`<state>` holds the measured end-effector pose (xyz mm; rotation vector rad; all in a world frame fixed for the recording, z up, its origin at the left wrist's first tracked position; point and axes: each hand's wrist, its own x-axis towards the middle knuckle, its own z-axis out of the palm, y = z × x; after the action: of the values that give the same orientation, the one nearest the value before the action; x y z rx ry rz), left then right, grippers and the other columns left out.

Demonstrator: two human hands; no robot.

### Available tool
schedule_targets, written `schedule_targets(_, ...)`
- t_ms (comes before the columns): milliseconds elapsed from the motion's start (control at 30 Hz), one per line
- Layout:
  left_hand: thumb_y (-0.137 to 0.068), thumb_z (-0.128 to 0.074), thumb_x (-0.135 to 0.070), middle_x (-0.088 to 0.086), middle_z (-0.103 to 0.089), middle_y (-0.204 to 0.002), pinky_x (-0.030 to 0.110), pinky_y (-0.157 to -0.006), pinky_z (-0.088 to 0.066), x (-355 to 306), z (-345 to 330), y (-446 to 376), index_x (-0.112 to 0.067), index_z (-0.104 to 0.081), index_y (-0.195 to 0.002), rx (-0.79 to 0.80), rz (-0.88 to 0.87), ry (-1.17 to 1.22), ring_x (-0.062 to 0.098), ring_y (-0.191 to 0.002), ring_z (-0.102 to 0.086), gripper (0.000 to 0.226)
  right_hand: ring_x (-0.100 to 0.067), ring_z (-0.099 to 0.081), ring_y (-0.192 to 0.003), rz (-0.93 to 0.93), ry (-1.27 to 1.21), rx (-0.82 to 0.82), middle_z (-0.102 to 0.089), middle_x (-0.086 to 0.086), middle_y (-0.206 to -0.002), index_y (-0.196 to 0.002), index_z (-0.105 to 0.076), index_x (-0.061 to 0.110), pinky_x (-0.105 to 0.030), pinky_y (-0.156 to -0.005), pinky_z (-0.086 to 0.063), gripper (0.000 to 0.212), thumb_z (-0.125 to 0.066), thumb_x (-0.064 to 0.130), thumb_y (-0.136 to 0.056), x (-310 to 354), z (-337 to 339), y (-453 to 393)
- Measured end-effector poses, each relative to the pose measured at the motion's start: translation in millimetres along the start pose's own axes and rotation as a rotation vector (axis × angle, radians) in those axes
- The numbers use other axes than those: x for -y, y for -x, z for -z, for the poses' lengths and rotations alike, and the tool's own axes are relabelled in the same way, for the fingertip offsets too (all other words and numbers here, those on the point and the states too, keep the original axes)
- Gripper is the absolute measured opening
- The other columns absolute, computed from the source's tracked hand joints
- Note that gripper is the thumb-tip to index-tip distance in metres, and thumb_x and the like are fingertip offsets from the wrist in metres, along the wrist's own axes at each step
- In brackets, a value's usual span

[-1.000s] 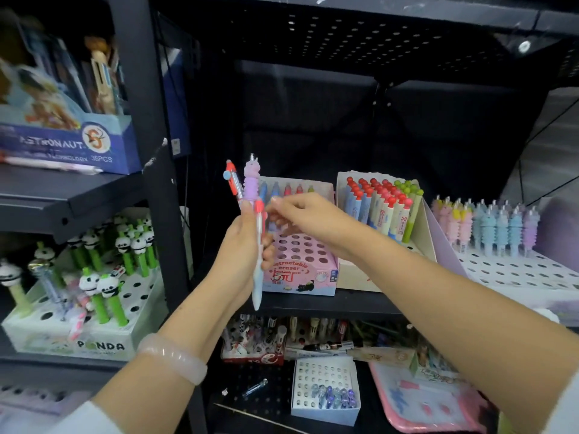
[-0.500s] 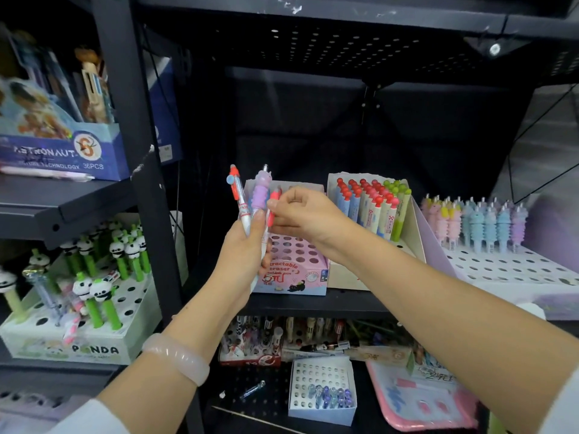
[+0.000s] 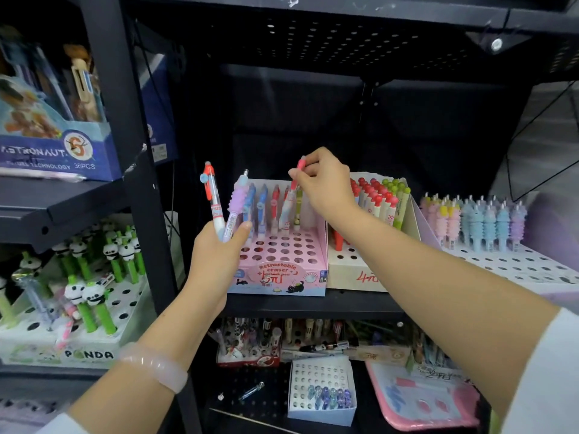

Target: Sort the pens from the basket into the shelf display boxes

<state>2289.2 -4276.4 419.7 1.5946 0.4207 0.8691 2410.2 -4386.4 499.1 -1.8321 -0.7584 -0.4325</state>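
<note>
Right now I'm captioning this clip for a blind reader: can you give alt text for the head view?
A person's right hand pinches a red-capped pen above the back row of a pink display box on a dark shelf. Their left hand grips two more pens beside it, with other pen boxes around.

— What's sitting on the black middle shelf [image 3: 313,303]?
— A pink display box [image 3: 282,270] marked "Retractable eraser", a white box [image 3: 354,274] of red- and green-capped pens touching its right side, then a white perforated tray [image 3: 517,267] of pastel pens.
— And on the left-hand shelf [image 3: 47,372]?
— A "PANDA" box [image 3: 78,346].
</note>
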Motion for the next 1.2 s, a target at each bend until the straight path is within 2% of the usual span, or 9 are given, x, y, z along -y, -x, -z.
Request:
schedule_targets(233,-0.094,-0.049,-0.033,-0.008,-0.041,-0.061,0.024,-0.048,-0.030,5,0,0,-0.029,-0.053,-0.081,0.107,-0.028,-0.008,0.008,-0.052,-0.036,0.014,-0.002,-0.044,-0.050,-0.021,0.132,0.169,-0.049,0.007,-0.060,-0.075,-0.045,0.021,-0.015,-0.052,-0.033,0.022,-0.061,0.018,-0.089,-20,-31,6)
schedule_targets(367,-0.095,-0.045,-0.035,-0.011,-0.038,-0.057,0.022,-0.046,-0.028,8,1,0,-0.029,-0.051,-0.080,0.151,-0.039,-0.001,0.007,-0.048,-0.033,0.018,-0.008,-0.048,-0.059,-0.022,0.194,0.220,-0.052,0.005,-0.064,-0.093,-0.051,0.014,-0.020,-0.056,-0.034,0.009,-0.059,0.018,-0.091,-25,-43,9)
schedule_targets(533,-0.096,-0.042,-0.036,-0.015,-0.036,-0.047,0.015,-0.039,-0.027,9,1,4,-0.028,-0.048,-0.079,0.198,-0.019,0.029,0.004,-0.040,-0.030,0.021,-0.023,-0.061,-0.090,-0.047,0.291,0.271,-0.063,-0.010,-0.101,-0.112,-0.053,0.007,-0.029,-0.073,-0.046,0.023,-0.056,0.020,-0.093,-26,-48,13)
schedule_targets(633,-0.096,-0.043,-0.036,-0.014,-0.037,-0.049,0.015,-0.040,-0.028,10,1,4,-0.029,-0.050,-0.082,0.196,-0.022,-0.003,0.003,-0.039,-0.033,0.017,-0.021,-0.061,-0.087,-0.026,0.328,0.250,-0.064,-0.008,-0.098,-0.115,-0.054,0.007,-0.025,-0.069,-0.044,0.030,-0.057,0.026,-0.092,-20,-41,14)
schedule_targets(733,-0.095,-0.045,-0.036,-0.013,-0.038,-0.054,0.015,-0.043,-0.030,7,-2,4,-0.028,-0.053,-0.086,0.196,-0.034,-0.005,0.003,-0.042,-0.034,0.014,-0.012,-0.065,-0.074,-0.025,0.064,0.133,-0.065,0.000,-0.079,-0.098,-0.062,0.011,-0.019,-0.062,-0.049,0.027,-0.052,0.036,-0.093,-1,-28,15)
schedule_targets(833,-0.095,-0.046,-0.034,-0.014,-0.043,-0.056,0.017,-0.051,-0.035,3,-10,7,-0.032,-0.053,-0.085,0.184,-0.066,-0.004,0.003,-0.047,-0.041,0.012,0.003,-0.062,-0.061,-0.103,-0.245,0.324,-0.067,0.002,-0.074,-0.083,-0.065,0.017,-0.013,-0.057,-0.051,0.029,-0.051,0.040,-0.093,17,-16,23)
schedule_targets(933,-0.094,-0.046,-0.034,-0.017,-0.047,-0.054,0.012,-0.048,-0.036,-4,-20,14,-0.032,-0.057,-0.096,0.210,-0.093,-0.004,-0.003,-0.046,-0.047,0.011,-0.003,-0.062,-0.063,-0.126,-0.287,0.453,-0.068,-0.005,-0.078,-0.091,-0.064,0.009,-0.013,-0.058,-0.050,0.023,-0.057,0.030,-0.091,19,-8,32)
schedule_targets(1033,-0.096,-0.042,-0.038,-0.014,-0.039,-0.050,0.014,-0.041,-0.030,-10,-30,22,-0.025,-0.049,-0.084,0.261,-0.081,0.076,0.002,-0.041,-0.035,0.020,-0.007,-0.059,-0.063,-0.132,-0.343,0.363,-0.066,-0.005,-0.075,-0.088,-0.064,0.005,-0.020,-0.063,-0.052,0.022,-0.053,0.024,-0.094,14,7,34)
schedule_targets(1200,-0.096,-0.041,-0.036,-0.014,-0.035,-0.049,0.013,-0.039,-0.028,-24,-65,36,-0.026,-0.045,-0.082,0.294,-0.122,0.085,0.002,-0.039,-0.031,0.018,-0.004,-0.065,-0.065,-0.205,-0.514,0.314,-0.067,0.000,-0.075,-0.085,-0.064,0.010,-0.015,-0.066,-0.054,0.020,-0.052,0.022,-0.095,-1,50,41)
